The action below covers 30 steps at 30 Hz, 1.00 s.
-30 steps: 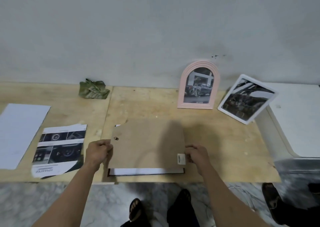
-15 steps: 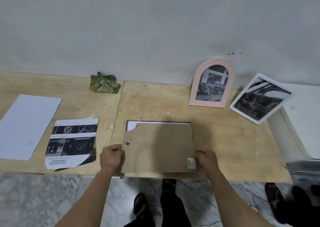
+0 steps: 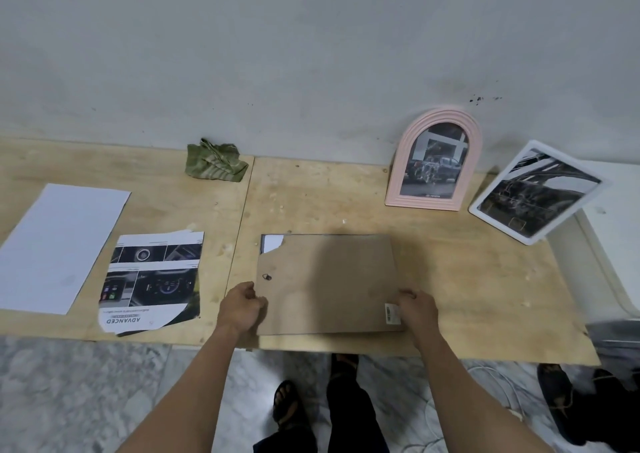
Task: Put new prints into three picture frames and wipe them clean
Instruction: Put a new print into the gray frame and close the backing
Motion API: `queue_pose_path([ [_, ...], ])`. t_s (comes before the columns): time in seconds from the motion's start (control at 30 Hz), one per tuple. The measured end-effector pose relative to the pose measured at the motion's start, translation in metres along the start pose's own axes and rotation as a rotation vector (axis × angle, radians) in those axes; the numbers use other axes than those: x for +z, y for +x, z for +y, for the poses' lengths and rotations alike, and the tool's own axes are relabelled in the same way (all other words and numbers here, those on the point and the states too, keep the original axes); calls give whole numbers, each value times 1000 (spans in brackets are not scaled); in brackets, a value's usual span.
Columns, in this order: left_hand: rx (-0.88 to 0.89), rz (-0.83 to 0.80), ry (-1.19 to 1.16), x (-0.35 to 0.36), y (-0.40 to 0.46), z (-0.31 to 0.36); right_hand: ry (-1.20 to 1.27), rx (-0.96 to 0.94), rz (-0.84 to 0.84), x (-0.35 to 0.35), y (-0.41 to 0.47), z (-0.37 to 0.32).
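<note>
A brown backing board (image 3: 329,283) lies flat over a face-down frame near the table's front edge; a white print corner (image 3: 272,244) shows at its torn far-left corner. My left hand (image 3: 240,309) grips the board's near-left edge. My right hand (image 3: 417,310) pinches its near-right corner by a small label. A pink arched frame (image 3: 434,162) with a car print leans on the wall. A white rectangular frame (image 3: 535,193) with a dark print leans at the right. A crumpled green cloth (image 3: 214,162) sits by the wall.
A printed car brochure page (image 3: 154,279) and a blank white sheet (image 3: 59,245) lie on the left of the wooden table (image 3: 467,279). A white appliance (image 3: 616,245) stands at the right. My feet and another person's shoes are on the marble floor below.
The backing board has gone from raised at its near edge to lying flat on the frame, now covering the print except one corner. Both hands stay at its near corners.
</note>
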<state>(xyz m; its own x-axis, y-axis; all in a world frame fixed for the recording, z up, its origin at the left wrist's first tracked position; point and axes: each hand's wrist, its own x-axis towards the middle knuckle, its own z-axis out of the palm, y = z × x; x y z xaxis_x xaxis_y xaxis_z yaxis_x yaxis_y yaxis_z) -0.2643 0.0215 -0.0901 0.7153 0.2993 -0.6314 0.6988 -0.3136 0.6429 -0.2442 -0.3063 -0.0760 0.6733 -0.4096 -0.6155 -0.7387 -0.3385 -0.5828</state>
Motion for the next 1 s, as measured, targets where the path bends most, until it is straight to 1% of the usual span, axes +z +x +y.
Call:
queue_pose_path([
  [0.07, -78, -43, -141, -8, 1, 1, 136, 84, -24, -4, 6, 2],
  [0.13, -116, -121, -195, -15, 0, 4, 267, 154, -62, -9, 9, 2],
  [0.17, -122, -153, -219, -18, 0, 4, 280, 153, -77, -10, 9, 1],
  [0.23, -144, -165, -268, -22, 3, 2, 311, 121, -77, -11, 9, -1],
  [0.3, -172, -119, -317, -23, 9, 1, 330, 87, -96, -12, 6, -6],
  [0.37, -189, -48, -344, -23, 13, 0, 343, 71, -245, -16, -2, -10],
  [0.43, -181, -16, -370, -23, 16, -2, 332, 60, -455, -22, -12, -12],
  [0.47, -182, -15, -382, -23, 17, -4, 325, 57, -525, -25, -15, -12],
  [0.5, -180, -16, -390, -23, 16, -5, 316, 52, -547, -26, -14, -10],
  [0.57, -161, -71, -394, -25, 11, -3, 306, 39, -501, -25, -12, -7],
  [0.67, -136, -254, -375, -26, 5, 0, 285, 37, -386, -18, -7, -5],
  [0.7, -136, -278, -368, -25, 3, 1, 283, 43, -362, -16, -5, -5],
  [0.77, -138, -225, -394, -23, 0, 4, 310, 50, -368, -16, -6, -9],
  [0.87, -133, -131, -457, -18, -1, 8, 420, 63, -404, -13, -15, -12],
  [0.93, -138, -124, -485, -12, -3, 8, 502, 69, -402, -7, -25, -10],
  [1.0, -163, -118, -562, -8, -7, 5, 518, 67, -360, 2, -32, -8],
])
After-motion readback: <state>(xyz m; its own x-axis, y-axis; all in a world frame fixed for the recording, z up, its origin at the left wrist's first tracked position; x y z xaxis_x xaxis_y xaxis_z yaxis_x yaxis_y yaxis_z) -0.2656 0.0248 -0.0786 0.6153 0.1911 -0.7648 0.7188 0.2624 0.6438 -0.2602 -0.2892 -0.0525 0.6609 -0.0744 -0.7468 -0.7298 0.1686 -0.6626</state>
